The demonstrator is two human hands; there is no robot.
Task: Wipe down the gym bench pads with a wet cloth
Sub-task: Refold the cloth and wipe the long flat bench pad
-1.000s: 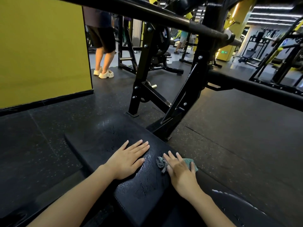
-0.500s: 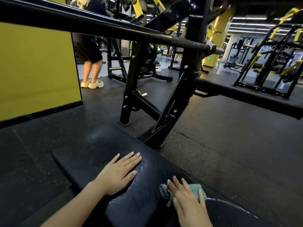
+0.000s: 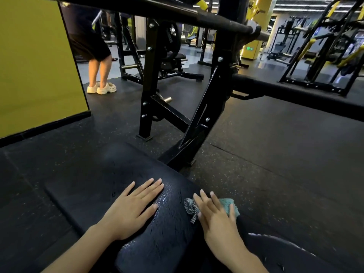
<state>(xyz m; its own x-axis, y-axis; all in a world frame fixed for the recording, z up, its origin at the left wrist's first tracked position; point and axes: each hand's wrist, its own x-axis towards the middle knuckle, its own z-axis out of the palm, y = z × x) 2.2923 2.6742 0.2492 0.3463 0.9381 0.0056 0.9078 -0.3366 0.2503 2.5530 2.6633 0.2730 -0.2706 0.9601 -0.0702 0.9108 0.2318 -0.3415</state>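
Observation:
A black bench pad stretches away from me, its near part streaked with wet marks. My left hand lies flat on the pad with straight fingers. My right hand presses flat on a teal and grey cloth at the pad's right edge. The cloth's grey patterned end sticks out to the left of my fingers. A second dark pad with a wet sheen shows at the lower right.
A black steel rack frame stands just beyond the pad, with a thick bar crossing overhead. A yellow wall rises on the left. A person in white clogs stands on the rubber floor farther back. More machines fill the right background.
My right hand slid the cloth back along the pad's right edge, then forward a little. The view dipped and rose again. My left hand stayed flat on the pad.

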